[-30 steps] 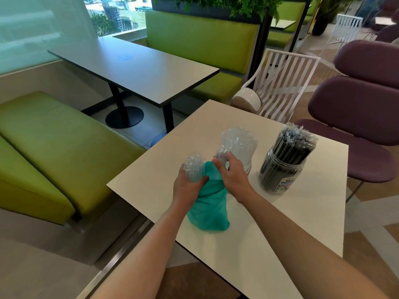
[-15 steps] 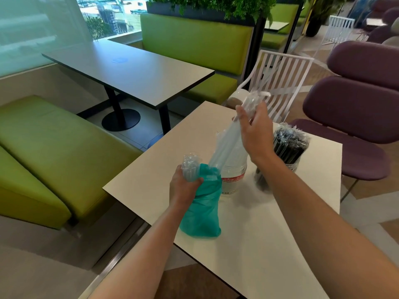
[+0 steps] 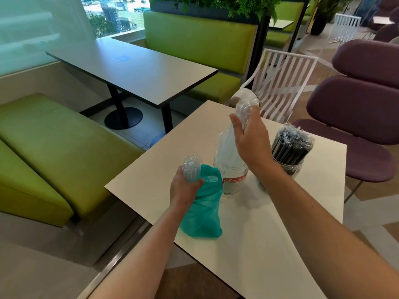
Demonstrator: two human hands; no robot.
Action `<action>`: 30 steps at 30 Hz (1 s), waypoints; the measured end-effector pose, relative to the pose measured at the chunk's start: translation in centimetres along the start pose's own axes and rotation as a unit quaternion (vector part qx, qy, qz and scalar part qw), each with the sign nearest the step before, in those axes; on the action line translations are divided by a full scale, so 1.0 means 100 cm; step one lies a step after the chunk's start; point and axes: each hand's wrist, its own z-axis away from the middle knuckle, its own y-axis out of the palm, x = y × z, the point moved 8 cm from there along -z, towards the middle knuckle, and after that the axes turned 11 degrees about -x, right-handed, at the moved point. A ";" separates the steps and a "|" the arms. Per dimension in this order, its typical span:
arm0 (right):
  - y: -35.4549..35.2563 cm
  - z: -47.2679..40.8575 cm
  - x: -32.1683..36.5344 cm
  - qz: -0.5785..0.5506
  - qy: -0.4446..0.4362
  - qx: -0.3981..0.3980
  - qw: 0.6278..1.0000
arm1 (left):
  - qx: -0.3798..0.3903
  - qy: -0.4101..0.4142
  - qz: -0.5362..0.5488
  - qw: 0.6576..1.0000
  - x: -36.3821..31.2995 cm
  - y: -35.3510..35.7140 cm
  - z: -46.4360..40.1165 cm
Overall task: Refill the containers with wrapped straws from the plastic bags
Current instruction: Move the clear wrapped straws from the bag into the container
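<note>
On the white table stands a clear container with a red label. My right hand grips a bundle of clear wrapped straws upright, its lower end inside that container. My left hand holds the neck of a teal plastic bag, where more wrapped straws stick out of the top. A second container, packed with black wrapped straws, stands to the right, partly hidden behind my right forearm.
A white slatted chair stands at the table's far side and purple chairs at the right. A grey table and green benches fill the left. The table's near edge lies just below the teal bag.
My right hand pulled a bundle of clear straws up out of the teal bag and brought it over into the clear container. My left hand kept hold of the bag.
</note>
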 end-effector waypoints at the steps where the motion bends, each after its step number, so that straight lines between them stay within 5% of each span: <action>1: 0.006 0.001 -0.007 0.004 0.023 0.017 1.000 | 0.001 -0.002 0.002 1.000 0.000 0.000 0.000; 7: 0.043 0.020 -0.052 0.036 0.112 0.116 0.986 | 0.001 -0.004 0.003 1.000 0.001 0.000 0.000; 10: 0.043 0.016 -0.050 0.027 0.112 0.094 0.989 | 0.000 -0.002 -0.001 1.000 0.001 -0.001 -0.001; 14: 0.036 0.000 -0.027 -0.024 0.062 0.034 0.997 | 0.000 -0.003 -0.002 1.000 0.004 0.000 -0.001; 22: 0.065 0.022 -0.051 0.068 0.019 0.124 0.990 | 0.003 -0.011 0.014 1.000 0.006 0.003 -0.002; 30: 0.041 0.047 -0.025 0.098 -0.085 0.063 0.990 | -0.007 -0.035 0.044 0.998 0.014 0.002 -0.006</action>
